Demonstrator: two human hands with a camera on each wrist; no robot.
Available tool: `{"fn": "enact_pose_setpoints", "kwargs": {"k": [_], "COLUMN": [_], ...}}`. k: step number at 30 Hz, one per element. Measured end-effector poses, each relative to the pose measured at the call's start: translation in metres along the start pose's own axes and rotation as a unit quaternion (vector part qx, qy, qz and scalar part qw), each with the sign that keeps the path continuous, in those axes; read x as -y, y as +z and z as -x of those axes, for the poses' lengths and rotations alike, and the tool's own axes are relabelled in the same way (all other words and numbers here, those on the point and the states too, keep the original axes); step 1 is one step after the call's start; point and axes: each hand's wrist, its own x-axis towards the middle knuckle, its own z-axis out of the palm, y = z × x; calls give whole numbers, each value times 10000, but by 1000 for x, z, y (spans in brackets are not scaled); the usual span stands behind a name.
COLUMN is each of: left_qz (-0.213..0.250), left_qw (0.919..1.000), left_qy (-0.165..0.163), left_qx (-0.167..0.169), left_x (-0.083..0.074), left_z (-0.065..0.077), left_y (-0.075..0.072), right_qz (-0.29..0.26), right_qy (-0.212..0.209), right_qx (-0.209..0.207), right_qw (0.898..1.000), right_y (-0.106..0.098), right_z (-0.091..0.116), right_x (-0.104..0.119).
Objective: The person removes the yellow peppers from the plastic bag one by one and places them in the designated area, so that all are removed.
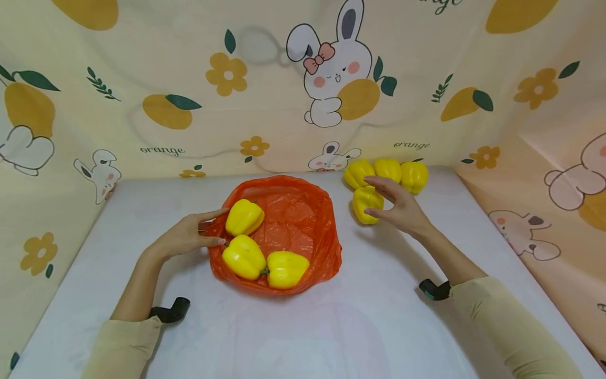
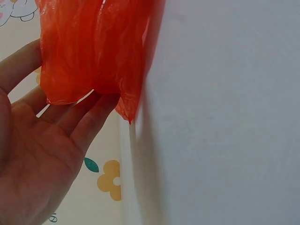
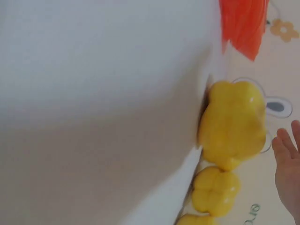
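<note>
A red plastic bag (image 1: 295,210) lies spread open, with three yellow bell peppers inside: one at the left (image 1: 244,217), one below it (image 1: 244,257) and one at the front (image 1: 287,269). My left hand (image 1: 185,234) is at the bag's left side, its extended fingers touching the plastic (image 2: 93,51). Over on the right, my right hand (image 1: 400,206) reaches to a fourth yellow bell pepper (image 1: 365,204), thumb and fingers spread around its near side. From the right wrist, a gap shows between the fingers (image 3: 283,147) and that pepper (image 3: 234,124).
Behind the fourth pepper, three more yellow bell peppers (image 1: 387,170) stand in a row by the back wall. A printed cloth (image 1: 265,116) with rabbits and flowers covers the walls around the white table (image 1: 303,337). Dark wrist devices (image 1: 171,310) sit by both sleeves.
</note>
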Motion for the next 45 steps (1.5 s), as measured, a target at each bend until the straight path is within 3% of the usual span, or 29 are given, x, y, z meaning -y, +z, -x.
{"fn": "enact_pose_setpoints", "kwargs": {"k": [7, 14, 21, 32, 40, 45], "left_qz": [-4, 21, -38, 74, 53, 50], "left_qw": [10000, 10000, 10000, 10000, 10000, 10000], "left_qy": [60, 18, 31, -13, -43, -38], "left_qx": [2, 19, -43, -23, -47, -35], "left_x": [0, -3, -2, 0, 2, -1], "left_z": [0, 2, 3, 3, 4, 4], "left_y": [0, 0, 0, 3, 3, 3], "right_qz": [-369, -501, -793, -730, -773, -504], "right_qy": [-269, -252, -571, -611, -790, -897], "right_qx": [416, 842, 1430, 2055, 2777, 3223], "right_qw": [9981, 9949, 9849, 9740, 9543, 9410], "right_y": [14, 31, 54, 88, 114, 124], "right_z": [0, 1, -1, -4, -9, -10], "right_x": [14, 28, 39, 56, 65, 68]}}
